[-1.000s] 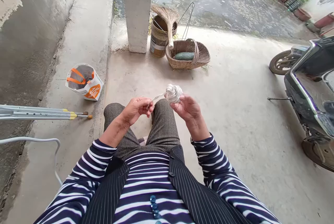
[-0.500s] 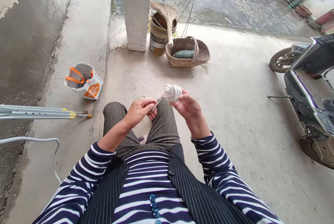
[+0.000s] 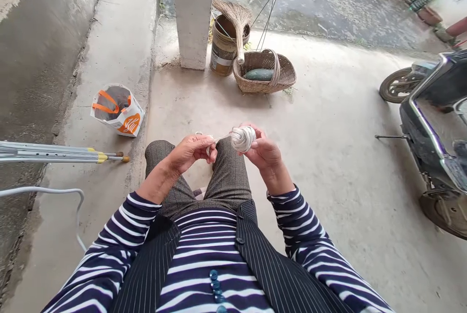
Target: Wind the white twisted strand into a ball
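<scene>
In my right hand (image 3: 265, 150) is a wound ball of flat white cord (image 3: 243, 138), gripped from its right side by thumb and fingers above my knee. A short stretch of the white cord (image 3: 222, 138) runs from the ball across to my left hand (image 3: 193, 151), which pinches it between thumb and fingers. Beyond the left fingers, a loose loop of the cord (image 3: 199, 133) shows near the floor. Parts of the fingers behind the ball are hidden.
A white and orange bag (image 3: 118, 111) stands at the left, with crutches (image 3: 54, 152) below it. Ahead are a pillar (image 3: 193, 21), a bucket (image 3: 221, 50), a straw broom (image 3: 239, 21) and a wicker basket (image 3: 284, 79) holding a green gourd (image 3: 259, 75). A scooter (image 3: 430, 128) stands right.
The ball has turned in my right hand and dropped slightly. My left hand has shifted a little left and up, and the cord between the hands now runs flatter.
</scene>
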`<control>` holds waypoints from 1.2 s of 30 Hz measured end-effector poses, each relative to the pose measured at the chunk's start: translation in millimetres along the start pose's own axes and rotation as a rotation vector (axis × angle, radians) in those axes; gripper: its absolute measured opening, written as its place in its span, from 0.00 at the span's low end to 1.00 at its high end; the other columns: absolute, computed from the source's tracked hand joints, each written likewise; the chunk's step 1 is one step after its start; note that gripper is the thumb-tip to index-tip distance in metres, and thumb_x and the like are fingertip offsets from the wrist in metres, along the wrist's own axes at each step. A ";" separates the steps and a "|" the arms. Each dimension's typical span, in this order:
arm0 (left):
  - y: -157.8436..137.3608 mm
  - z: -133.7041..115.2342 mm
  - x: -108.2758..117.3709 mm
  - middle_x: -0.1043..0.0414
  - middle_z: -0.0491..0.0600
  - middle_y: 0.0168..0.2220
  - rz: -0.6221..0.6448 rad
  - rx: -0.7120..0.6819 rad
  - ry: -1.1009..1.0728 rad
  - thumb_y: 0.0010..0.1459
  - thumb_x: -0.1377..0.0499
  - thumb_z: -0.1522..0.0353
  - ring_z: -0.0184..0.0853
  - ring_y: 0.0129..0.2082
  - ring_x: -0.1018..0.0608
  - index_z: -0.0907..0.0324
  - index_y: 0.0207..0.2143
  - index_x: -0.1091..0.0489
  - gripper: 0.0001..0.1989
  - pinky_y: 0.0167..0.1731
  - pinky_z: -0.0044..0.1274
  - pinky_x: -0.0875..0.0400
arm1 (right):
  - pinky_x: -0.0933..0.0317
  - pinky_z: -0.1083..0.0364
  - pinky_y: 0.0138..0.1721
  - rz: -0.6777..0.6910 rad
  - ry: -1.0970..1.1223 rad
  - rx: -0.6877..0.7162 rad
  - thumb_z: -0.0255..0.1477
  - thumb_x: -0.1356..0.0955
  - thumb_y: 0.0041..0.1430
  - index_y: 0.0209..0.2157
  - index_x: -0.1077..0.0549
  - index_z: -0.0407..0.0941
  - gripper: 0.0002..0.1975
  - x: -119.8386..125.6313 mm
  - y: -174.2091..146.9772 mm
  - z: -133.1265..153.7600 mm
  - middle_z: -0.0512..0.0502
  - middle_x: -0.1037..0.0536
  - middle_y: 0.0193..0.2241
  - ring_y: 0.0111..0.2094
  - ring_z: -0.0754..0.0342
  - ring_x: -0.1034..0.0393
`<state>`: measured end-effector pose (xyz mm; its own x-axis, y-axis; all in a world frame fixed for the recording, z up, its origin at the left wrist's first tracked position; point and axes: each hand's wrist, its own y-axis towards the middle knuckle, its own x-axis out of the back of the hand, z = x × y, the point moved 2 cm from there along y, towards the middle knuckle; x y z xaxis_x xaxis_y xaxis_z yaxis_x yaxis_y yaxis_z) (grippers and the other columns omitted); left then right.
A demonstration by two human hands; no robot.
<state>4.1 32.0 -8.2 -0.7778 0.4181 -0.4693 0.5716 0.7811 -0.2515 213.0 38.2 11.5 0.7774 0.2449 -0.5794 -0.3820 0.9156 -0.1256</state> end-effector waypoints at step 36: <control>-1.0 -4.3 -5.6 0.23 0.50 0.27 -0.309 -0.362 0.567 0.63 0.39 0.53 0.32 0.27 0.23 0.61 0.32 0.21 0.21 0.30 0.21 0.27 | 0.28 0.54 0.34 -0.104 -0.271 0.108 0.30 0.18 0.37 0.37 0.21 0.47 0.22 -22.5 4.6 6.0 0.51 0.21 0.32 0.32 0.54 0.27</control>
<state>6.8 30.8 -1.7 -0.9610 0.2529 0.1122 0.2586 0.9652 0.0397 196.7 38.8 28.8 0.9198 0.2111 -0.3307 -0.2495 0.9652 -0.0779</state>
